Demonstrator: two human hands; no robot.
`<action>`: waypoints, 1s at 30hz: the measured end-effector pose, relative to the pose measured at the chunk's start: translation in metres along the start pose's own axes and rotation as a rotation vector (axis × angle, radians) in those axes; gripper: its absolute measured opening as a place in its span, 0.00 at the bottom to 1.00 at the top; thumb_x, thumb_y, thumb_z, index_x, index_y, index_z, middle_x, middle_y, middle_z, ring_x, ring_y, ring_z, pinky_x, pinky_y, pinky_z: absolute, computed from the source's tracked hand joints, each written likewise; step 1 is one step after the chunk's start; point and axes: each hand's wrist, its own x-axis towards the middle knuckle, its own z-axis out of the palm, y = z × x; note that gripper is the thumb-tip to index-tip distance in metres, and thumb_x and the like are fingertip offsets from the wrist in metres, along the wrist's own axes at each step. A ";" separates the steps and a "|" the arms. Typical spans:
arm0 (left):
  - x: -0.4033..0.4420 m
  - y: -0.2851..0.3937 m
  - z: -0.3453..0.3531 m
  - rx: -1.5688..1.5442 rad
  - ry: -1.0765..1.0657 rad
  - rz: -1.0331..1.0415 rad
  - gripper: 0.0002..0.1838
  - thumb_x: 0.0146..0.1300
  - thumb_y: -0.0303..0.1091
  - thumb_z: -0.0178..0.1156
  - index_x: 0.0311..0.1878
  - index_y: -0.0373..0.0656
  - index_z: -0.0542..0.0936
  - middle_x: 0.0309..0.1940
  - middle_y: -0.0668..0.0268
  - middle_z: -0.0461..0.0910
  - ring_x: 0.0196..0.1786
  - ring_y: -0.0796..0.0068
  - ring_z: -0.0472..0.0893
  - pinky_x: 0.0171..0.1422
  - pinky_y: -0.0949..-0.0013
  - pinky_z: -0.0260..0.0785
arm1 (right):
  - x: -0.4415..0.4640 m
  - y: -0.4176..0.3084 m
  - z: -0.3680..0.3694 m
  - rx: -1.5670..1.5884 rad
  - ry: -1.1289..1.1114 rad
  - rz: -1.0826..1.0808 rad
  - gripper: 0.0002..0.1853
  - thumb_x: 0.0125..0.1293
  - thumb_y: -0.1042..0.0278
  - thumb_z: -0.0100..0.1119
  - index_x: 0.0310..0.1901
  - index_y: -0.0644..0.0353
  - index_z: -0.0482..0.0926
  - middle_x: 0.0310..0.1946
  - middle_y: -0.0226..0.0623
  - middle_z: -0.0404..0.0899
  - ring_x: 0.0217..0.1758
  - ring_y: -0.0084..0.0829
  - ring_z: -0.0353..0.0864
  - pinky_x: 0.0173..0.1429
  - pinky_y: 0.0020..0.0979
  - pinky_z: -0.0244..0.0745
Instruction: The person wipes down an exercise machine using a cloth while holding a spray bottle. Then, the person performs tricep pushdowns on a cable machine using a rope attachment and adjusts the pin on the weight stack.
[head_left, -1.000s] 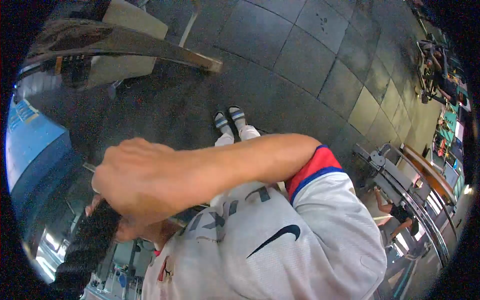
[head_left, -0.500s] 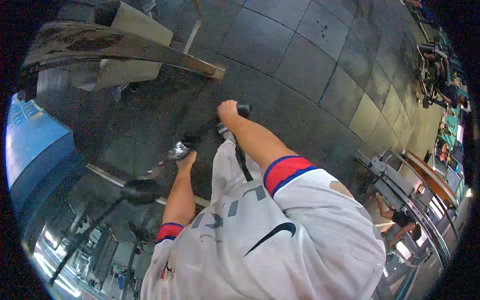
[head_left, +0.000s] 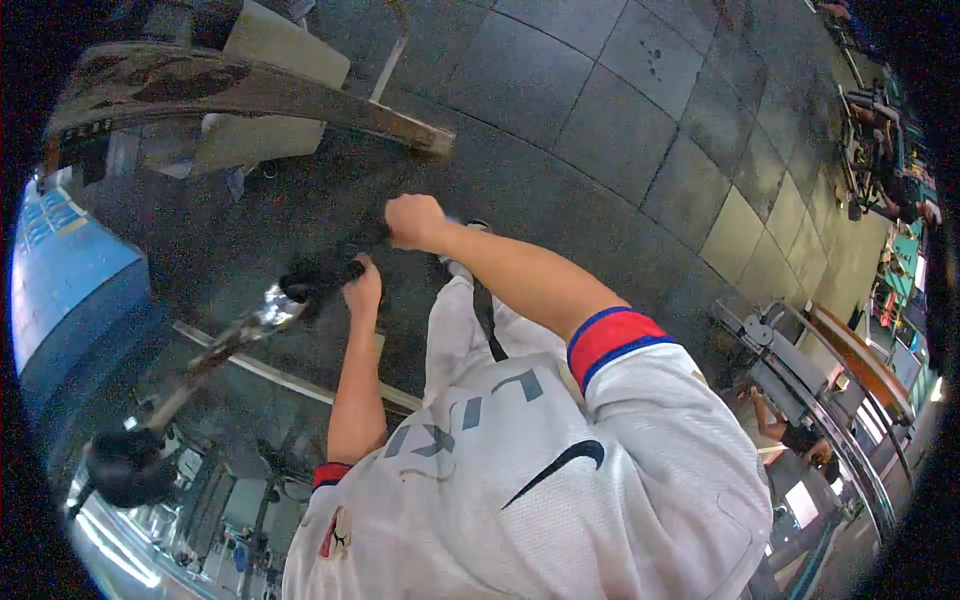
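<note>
Near the middle of the view my right hand point(head_left: 415, 222) is a closed fist around one end of a black grip point(head_left: 368, 238). Just below and to its left, my left hand point(head_left: 364, 288) is also closed, with a black end showing above the fingers. From the hands the black attachment runs down and left to a shiny metal part point(head_left: 276, 306). Beyond that a blurred line leads to a round black object point(head_left: 128, 466). My right forearm crosses above my legs.
A metal frame beam point(head_left: 425, 136) with beige panels stands at upper left. A blue block point(head_left: 75, 270) is at the left. A pale bar point(head_left: 270, 370) lies behind my left forearm. On the right are gym machines point(head_left: 770, 340) and another person point(head_left: 800, 435).
From one second ago, both hands have moved from close to the camera out over my legs. Since half a second ago they have shifted left, and the round black object has moved down and left.
</note>
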 end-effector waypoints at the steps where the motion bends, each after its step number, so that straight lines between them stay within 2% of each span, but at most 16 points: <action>1: 0.000 -0.007 0.003 -0.027 0.019 -0.017 0.17 0.59 0.36 0.54 0.48 0.35 0.73 0.16 0.58 0.75 0.29 0.55 0.81 0.36 0.55 0.73 | 0.001 -0.010 -0.010 0.028 0.021 -0.037 0.13 0.46 0.61 0.65 0.29 0.63 0.82 0.30 0.47 0.82 0.37 0.46 0.83 0.39 0.42 0.79; 3: 0.001 -0.028 0.011 -0.080 0.057 -0.048 0.20 0.58 0.40 0.56 0.49 0.35 0.73 0.21 0.57 0.77 0.31 0.56 0.81 0.39 0.57 0.73 | 0.005 -0.023 -0.022 0.075 0.024 -0.095 0.15 0.44 0.60 0.66 0.28 0.64 0.81 0.29 0.49 0.81 0.37 0.47 0.82 0.39 0.42 0.79; 5: 0.010 -0.035 -0.008 -0.396 -0.017 -0.273 0.21 0.58 0.41 0.57 0.49 0.35 0.72 0.27 0.56 0.79 0.34 0.57 0.81 0.41 0.59 0.72 | 0.003 -0.035 -0.038 0.124 0.055 -0.162 0.16 0.43 0.59 0.67 0.27 0.65 0.81 0.28 0.50 0.81 0.36 0.48 0.82 0.39 0.42 0.79; 6: 0.022 -0.037 -0.052 -0.683 -0.122 -0.486 0.21 0.58 0.41 0.57 0.49 0.35 0.72 0.31 0.56 0.79 0.35 0.56 0.81 0.42 0.59 0.72 | -0.003 -0.044 -0.046 0.153 0.076 -0.199 0.16 0.42 0.59 0.68 0.27 0.65 0.81 0.28 0.51 0.80 0.36 0.48 0.82 0.39 0.42 0.79; 8: 0.039 -0.040 -0.106 -1.086 -0.121 -0.775 0.20 0.59 0.39 0.57 0.49 0.34 0.73 0.37 0.56 0.79 0.38 0.57 0.80 0.45 0.59 0.71 | -0.017 -0.065 -0.074 0.209 0.101 -0.186 0.16 0.40 0.60 0.68 0.25 0.66 0.80 0.27 0.53 0.80 0.34 0.49 0.82 0.38 0.43 0.78; 11: 0.042 -0.043 -0.141 -1.421 0.206 -0.998 0.17 0.60 0.35 0.57 0.48 0.34 0.74 0.44 0.57 0.79 0.47 0.61 0.79 0.49 0.59 0.70 | -0.028 -0.086 -0.094 0.298 0.041 -0.240 0.16 0.40 0.61 0.68 0.25 0.68 0.80 0.25 0.54 0.79 0.33 0.50 0.82 0.38 0.43 0.78; 12: 0.035 -0.051 -0.136 -1.367 0.218 -1.042 0.18 0.59 0.36 0.60 0.49 0.36 0.75 0.46 0.57 0.78 0.49 0.64 0.77 0.55 0.60 0.68 | -0.038 -0.094 -0.103 0.300 0.092 -0.255 0.17 0.39 0.61 0.68 0.25 0.68 0.80 0.24 0.54 0.79 0.33 0.50 0.82 0.38 0.43 0.78; 15: 0.006 -0.083 -0.135 -0.638 0.274 -0.490 0.19 0.57 0.35 0.62 0.50 0.37 0.74 0.47 0.60 0.77 0.48 0.66 0.76 0.60 0.62 0.64 | -0.055 -0.111 -0.123 0.337 0.102 -0.393 0.17 0.39 0.60 0.69 0.25 0.67 0.80 0.22 0.53 0.79 0.32 0.50 0.81 0.37 0.42 0.78; 17: 0.009 -0.086 -0.193 -0.387 0.462 -0.331 0.17 0.56 0.37 0.61 0.47 0.39 0.76 0.44 0.64 0.77 0.46 0.71 0.76 0.59 0.63 0.64 | -0.074 -0.122 -0.148 0.402 0.080 -0.447 0.18 0.38 0.58 0.70 0.24 0.66 0.80 0.22 0.52 0.79 0.32 0.50 0.81 0.37 0.42 0.78; 19: 0.004 -0.093 -0.225 -0.591 0.527 -0.432 0.18 0.57 0.37 0.60 0.48 0.39 0.75 0.45 0.62 0.77 0.47 0.69 0.76 0.60 0.62 0.64 | -0.091 -0.135 -0.174 0.466 -0.043 -0.477 0.16 0.40 0.59 0.70 0.29 0.61 0.82 0.24 0.50 0.80 0.33 0.49 0.81 0.37 0.41 0.78; 21: 0.001 -0.101 -0.235 -1.129 0.627 -0.655 0.18 0.57 0.37 0.59 0.49 0.39 0.75 0.46 0.60 0.76 0.48 0.67 0.75 0.60 0.62 0.63 | -0.105 -0.139 -0.182 0.689 0.022 -0.734 0.16 0.42 0.60 0.71 0.36 0.53 0.83 0.27 0.48 0.81 0.34 0.49 0.81 0.38 0.41 0.77; 22: 0.000 -0.102 -0.231 -1.238 0.654 -0.707 0.18 0.58 0.36 0.59 0.50 0.38 0.74 0.46 0.59 0.76 0.49 0.66 0.75 0.60 0.61 0.63 | -0.110 -0.141 -0.182 0.729 0.055 -0.750 0.19 0.44 0.62 0.71 0.42 0.45 0.82 0.30 0.48 0.81 0.35 0.49 0.81 0.40 0.41 0.77; 23: 0.003 -0.102 -0.221 -1.265 0.650 -0.737 0.19 0.58 0.36 0.58 0.51 0.38 0.74 0.47 0.58 0.76 0.49 0.65 0.75 0.60 0.61 0.63 | -0.102 -0.136 -0.177 0.678 0.072 -0.705 0.18 0.43 0.61 0.71 0.40 0.47 0.82 0.29 0.49 0.81 0.35 0.49 0.81 0.39 0.41 0.77; 25: 0.007 -0.096 -0.187 -1.170 0.559 -0.781 0.19 0.59 0.36 0.57 0.52 0.38 0.73 0.48 0.56 0.76 0.50 0.62 0.75 0.60 0.60 0.62 | -0.082 -0.127 -0.155 0.591 0.095 -0.617 0.19 0.41 0.59 0.72 0.38 0.51 0.83 0.28 0.50 0.80 0.33 0.49 0.81 0.38 0.41 0.77; 27: 0.014 -0.080 -0.135 -1.023 0.379 -0.764 0.19 0.60 0.36 0.56 0.53 0.38 0.73 0.49 0.54 0.75 0.51 0.60 0.74 0.60 0.60 0.62 | -0.050 -0.105 -0.127 0.447 0.019 -0.394 0.20 0.39 0.54 0.70 0.28 0.62 0.82 0.23 0.52 0.78 0.29 0.52 0.80 0.34 0.43 0.77; 30: 0.003 -0.040 -0.042 -0.791 -0.110 -0.565 0.20 0.61 0.35 0.54 0.55 0.37 0.72 0.51 0.50 0.75 0.53 0.57 0.74 0.61 0.59 0.61 | -0.012 -0.048 -0.055 0.222 -0.018 -0.166 0.17 0.44 0.59 0.66 0.27 0.68 0.81 0.28 0.54 0.80 0.35 0.50 0.82 0.37 0.43 0.79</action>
